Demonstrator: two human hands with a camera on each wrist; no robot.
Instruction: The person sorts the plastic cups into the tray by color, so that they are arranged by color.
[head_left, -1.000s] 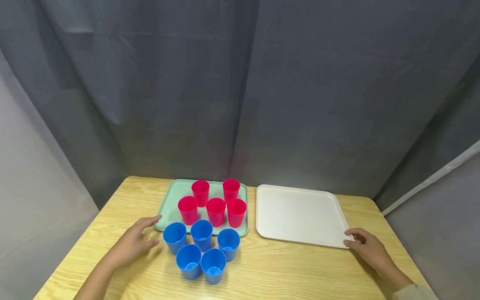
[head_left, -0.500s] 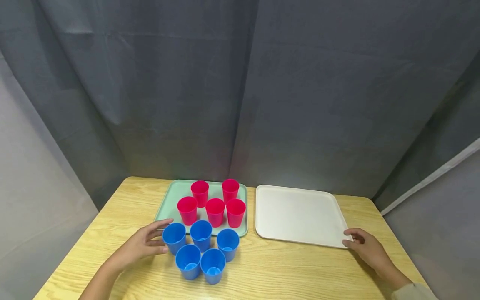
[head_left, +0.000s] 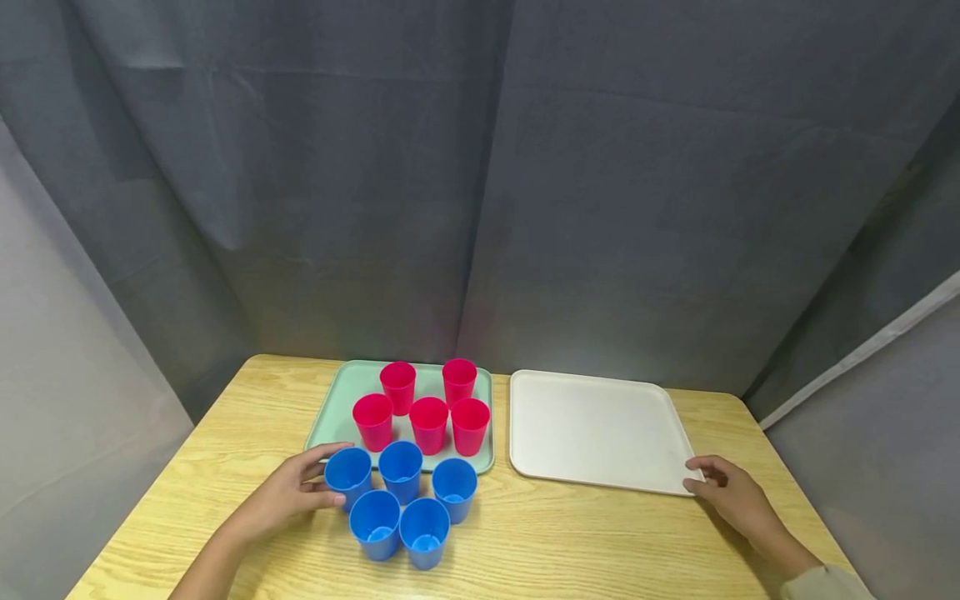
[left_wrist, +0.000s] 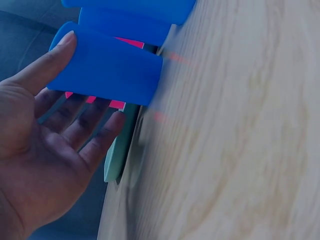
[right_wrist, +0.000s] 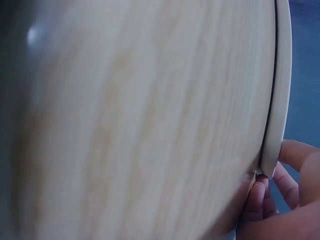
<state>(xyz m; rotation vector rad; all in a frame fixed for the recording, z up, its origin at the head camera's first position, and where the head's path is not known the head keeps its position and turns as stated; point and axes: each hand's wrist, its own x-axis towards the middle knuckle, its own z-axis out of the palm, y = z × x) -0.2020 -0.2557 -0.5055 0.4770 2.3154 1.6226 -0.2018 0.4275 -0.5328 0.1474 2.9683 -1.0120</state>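
Note:
Several blue cups stand upright in a cluster on the table, in front of and partly overlapping the green tray (head_left: 327,423) in the head view. The leftmost blue cup (head_left: 348,472) sits between the thumb and forefinger of my left hand (head_left: 288,493). In the left wrist view, the thumb (left_wrist: 65,42) lies on the cup's side near its rim; the forefinger is mostly hidden behind the cup. My right hand (head_left: 727,492) pinches the near right corner of the white tray (head_left: 600,433). Its fingers meet at that corner in the right wrist view.
On the green tray stand several red cups (head_left: 429,425), upright and close together. The white tray lies bare to its right, a narrow gap between them. A grey curtain (head_left: 480,183) hangs behind the wooden table (head_left: 570,533).
My left hand has moved right, from beside the cluster to around the leftmost blue cup. The right hand has stayed at the white tray's corner, and the cups stand as before.

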